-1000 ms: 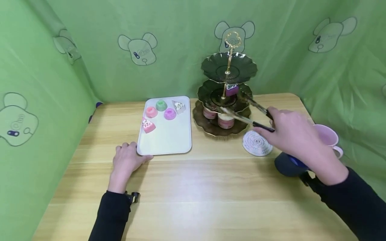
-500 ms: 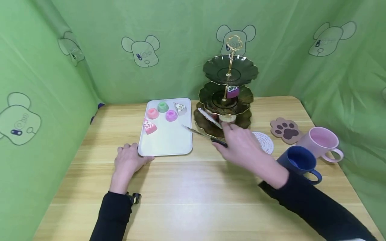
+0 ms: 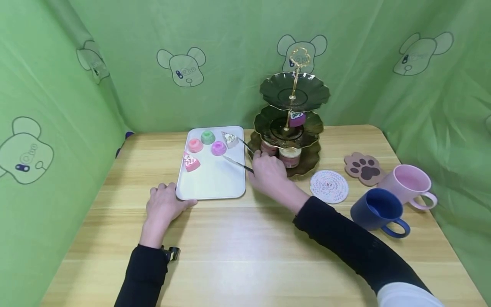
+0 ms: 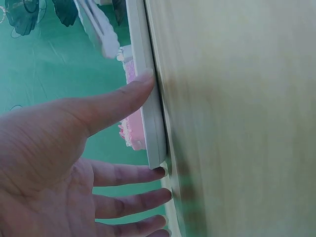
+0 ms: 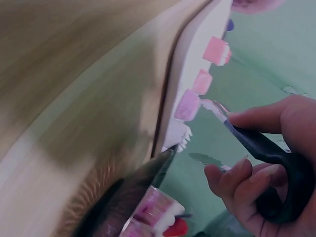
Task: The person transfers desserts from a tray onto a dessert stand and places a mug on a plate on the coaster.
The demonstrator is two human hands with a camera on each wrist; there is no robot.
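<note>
My right hand grips black-handled tongs, also seen in the right wrist view. The tongs' arms are spread over the white tray. One tip is close to the white-topped cake slice, the other just below the purple ring-shaped cake; whether they touch is unclear. A pink ring-shaped cake, a green one and a pink cake slice also lie on the tray. My left hand rests at the tray's near-left corner, its thumb on the rim and fingers extended.
A three-tier dark cake stand stands right of the tray, with jars on its bottom tier and a magenta cake slice on the middle. Further right are a round coaster, paw-shaped coaster, blue mug and pink mug.
My right hand has moved left with the tongs, from beside the cake stand's middle tier to over the tray. The magenta slice stays on the stand. My left hand keeps its place.
</note>
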